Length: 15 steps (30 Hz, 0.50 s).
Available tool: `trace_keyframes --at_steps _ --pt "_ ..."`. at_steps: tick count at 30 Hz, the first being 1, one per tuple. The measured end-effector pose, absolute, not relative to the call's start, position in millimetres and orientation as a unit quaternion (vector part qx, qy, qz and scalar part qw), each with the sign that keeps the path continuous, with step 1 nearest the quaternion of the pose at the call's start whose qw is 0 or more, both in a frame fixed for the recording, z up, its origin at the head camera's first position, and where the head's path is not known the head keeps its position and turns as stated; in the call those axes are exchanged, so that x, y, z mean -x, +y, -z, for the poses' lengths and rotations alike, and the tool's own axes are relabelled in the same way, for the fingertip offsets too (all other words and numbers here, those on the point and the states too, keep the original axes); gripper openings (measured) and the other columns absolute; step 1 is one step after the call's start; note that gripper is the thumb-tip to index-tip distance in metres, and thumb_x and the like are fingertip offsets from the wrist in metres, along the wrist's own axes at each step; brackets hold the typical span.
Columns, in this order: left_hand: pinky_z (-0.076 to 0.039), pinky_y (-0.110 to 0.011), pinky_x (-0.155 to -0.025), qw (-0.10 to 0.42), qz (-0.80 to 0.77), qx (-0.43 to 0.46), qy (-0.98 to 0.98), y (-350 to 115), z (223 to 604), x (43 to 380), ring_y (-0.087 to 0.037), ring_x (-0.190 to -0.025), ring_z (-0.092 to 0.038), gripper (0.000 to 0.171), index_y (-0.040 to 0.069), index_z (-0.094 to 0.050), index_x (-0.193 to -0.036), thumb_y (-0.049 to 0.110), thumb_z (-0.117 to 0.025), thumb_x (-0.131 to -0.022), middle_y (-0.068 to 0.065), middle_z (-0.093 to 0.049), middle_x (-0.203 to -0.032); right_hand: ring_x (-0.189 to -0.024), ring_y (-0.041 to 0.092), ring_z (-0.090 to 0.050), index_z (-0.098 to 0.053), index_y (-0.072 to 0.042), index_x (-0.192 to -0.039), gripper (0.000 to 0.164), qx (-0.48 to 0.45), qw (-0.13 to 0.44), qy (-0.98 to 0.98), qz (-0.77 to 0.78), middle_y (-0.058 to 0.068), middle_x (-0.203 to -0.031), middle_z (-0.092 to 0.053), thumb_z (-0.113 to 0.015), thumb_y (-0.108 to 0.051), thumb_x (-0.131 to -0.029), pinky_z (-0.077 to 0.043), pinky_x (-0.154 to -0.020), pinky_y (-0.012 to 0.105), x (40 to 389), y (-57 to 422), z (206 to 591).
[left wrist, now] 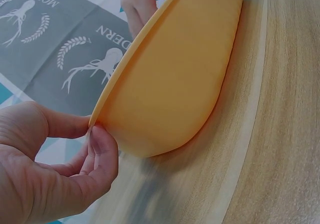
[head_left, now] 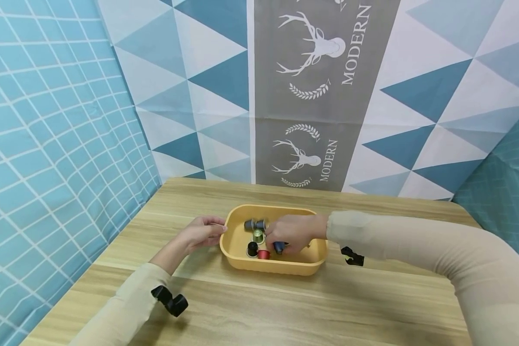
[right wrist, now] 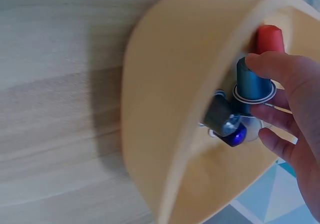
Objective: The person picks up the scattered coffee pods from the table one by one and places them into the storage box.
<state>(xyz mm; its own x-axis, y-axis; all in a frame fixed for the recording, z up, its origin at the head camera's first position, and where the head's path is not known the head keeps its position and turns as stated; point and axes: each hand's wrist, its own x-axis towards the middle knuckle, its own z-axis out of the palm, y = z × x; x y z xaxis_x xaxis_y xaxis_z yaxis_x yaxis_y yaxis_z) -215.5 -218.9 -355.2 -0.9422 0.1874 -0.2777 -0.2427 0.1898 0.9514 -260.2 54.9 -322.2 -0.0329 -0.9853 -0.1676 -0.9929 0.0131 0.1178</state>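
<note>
A yellow plastic bin (head_left: 268, 267) stands on the table with several coffee capsules inside. My left hand (head_left: 204, 234) pinches its left rim between thumb and fingers; the left wrist view shows this grip on the bin's edge (left wrist: 165, 79). Inside the bin, my right hand (head_left: 293, 232) holds a blue coffee capsule (right wrist: 253, 84), thumb on its narrow end. Near those fingers lie a red capsule (head_left: 264, 254), a black capsule (head_left: 253, 248), a green capsule (head_left: 257, 235) and a grey capsule (head_left: 249, 225). A shiny dark-blue capsule (right wrist: 235, 135) shows below the held one; the hand hides part of the bin's floor.
The wood-grain table (head_left: 259, 307) extends around the bin. Behind it hangs a patterned cloth (head_left: 225, 96) with triangles and deer heads, and a blue checked cloth (head_left: 60, 144) borders the left side. Black straps (head_left: 170, 300) sit at both wrists.
</note>
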Motion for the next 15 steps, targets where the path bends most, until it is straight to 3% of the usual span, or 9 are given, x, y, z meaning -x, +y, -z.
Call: trace_keyframes --at_steps 15 --pt "-0.054 -0.018 -0.074 0.17 -0.642 0.017 0.748 -220 355 215 -0.01 -0.088 -0.061 0.042 -0.01 -0.044 -0.129 0.009 -0.057 -0.094 -0.006 -0.059 -0.103 -0.083 0.013 -0.058 -0.067 -0.016 -0.094 0.022 0.667 0.038 0.725 -0.167 -0.002 -0.092 -0.066 -0.074 -0.013 -0.074 -0.05 -0.071 0.025 256 40 322"
